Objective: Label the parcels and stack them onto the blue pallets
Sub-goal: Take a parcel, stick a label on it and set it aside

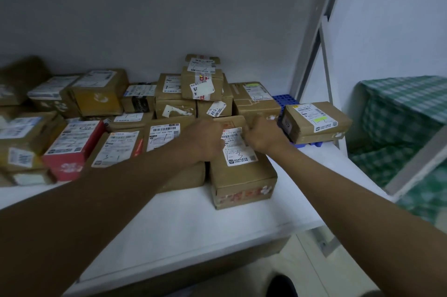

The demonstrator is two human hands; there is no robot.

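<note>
Both hands on the front parcel

Left hand [208,138] and right hand [262,134] both sit with curled fingers on the far upper edge of a brown cardboard parcel [243,176], one on each side of its white shipping label [238,149], which carries a handwritten "1-3". Each hand appears to grip that far edge, though the fingertips are hidden behind the box, so how deep the hold goes cannot be told.

That parcel stands near the front right part of the white worktop [169,224], touching the mass of other parcels [167,103] piled toward the back wall and left edge. A blue pallet [281,99] shows only as a small patch at the back right, beneath another labelled box [316,122].

Judging by its shape, the parcel is a stiff, sealed carton with worn tape on its front face; it looks small enough to be light to moderate, but the contents are unknown. Cardboard faces are dry and not slippery. A safer hold would likely be on two opposite side walls, low down, rather than on the top edge alone, where a flap could give or the label could tear
</note>
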